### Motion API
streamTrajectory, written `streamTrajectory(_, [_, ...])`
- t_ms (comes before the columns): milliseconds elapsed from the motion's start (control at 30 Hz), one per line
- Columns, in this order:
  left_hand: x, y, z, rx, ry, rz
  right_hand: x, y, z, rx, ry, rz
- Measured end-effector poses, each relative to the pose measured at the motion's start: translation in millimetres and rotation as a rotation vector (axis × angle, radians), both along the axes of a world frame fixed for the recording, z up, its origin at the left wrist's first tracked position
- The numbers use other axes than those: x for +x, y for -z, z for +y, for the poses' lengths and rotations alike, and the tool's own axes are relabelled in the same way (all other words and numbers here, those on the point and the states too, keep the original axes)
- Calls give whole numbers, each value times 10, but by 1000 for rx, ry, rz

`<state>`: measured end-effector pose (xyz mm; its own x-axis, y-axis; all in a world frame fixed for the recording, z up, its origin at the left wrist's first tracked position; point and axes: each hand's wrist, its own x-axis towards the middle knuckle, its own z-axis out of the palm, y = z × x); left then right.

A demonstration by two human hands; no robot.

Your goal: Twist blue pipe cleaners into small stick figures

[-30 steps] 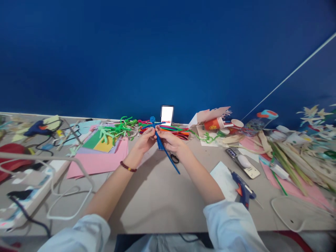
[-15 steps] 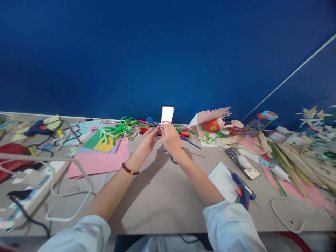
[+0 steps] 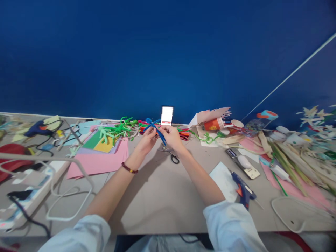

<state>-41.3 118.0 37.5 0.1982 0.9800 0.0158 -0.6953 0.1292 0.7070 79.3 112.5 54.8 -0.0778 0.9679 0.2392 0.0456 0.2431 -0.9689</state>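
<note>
My left hand [image 3: 149,139] and my right hand [image 3: 171,137] hold a blue pipe-cleaner figure [image 3: 156,126] between them above the table. Its round coiled head points up and to the left, and its lower end slants down to my right fingers. Part of the figure is hidden by my fingers. A pair of black-handled scissors [image 3: 171,156] lies on the tabletop just below my right hand. A red beaded bracelet [image 3: 129,168] circles my left wrist.
Green pipe-cleaner figures [image 3: 114,131] rest on stacked coloured paper beside a pink sheet [image 3: 97,164]. Loose pipe cleaners [image 3: 183,133] lie behind my hands. A blue hot glue gun [image 3: 243,189] and phone [image 3: 243,162] lie to the right; a power strip [image 3: 26,187] and white cables lie left.
The blue figure has come back into view, turned with its head up and to the left. Both hands have stayed close together around it, and the scissors now show below my right hand.
</note>
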Motion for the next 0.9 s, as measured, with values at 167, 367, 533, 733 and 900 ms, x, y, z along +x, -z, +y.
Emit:
streamTrajectory(167, [-84, -1, -44, 18, 147, 19, -33, -31, -7, -567, -412, 431])
streamTrajectory(367, [-107, 2, -27, 0, 169, 23, -51, -56, -19, -620, -468, 556])
streamTrajectory(533, [-43, 59, 53, -87, 11, 50, 7, -5, 23, -183, -18, 162])
streamTrajectory(733, [-16, 119, 67, -164, -34, 21, 22, -11, -64, 337, 155, -480])
streamTrajectory(900, [-40, 104, 87, -174, -63, 6, -3, -9, -102, 387, 161, -569])
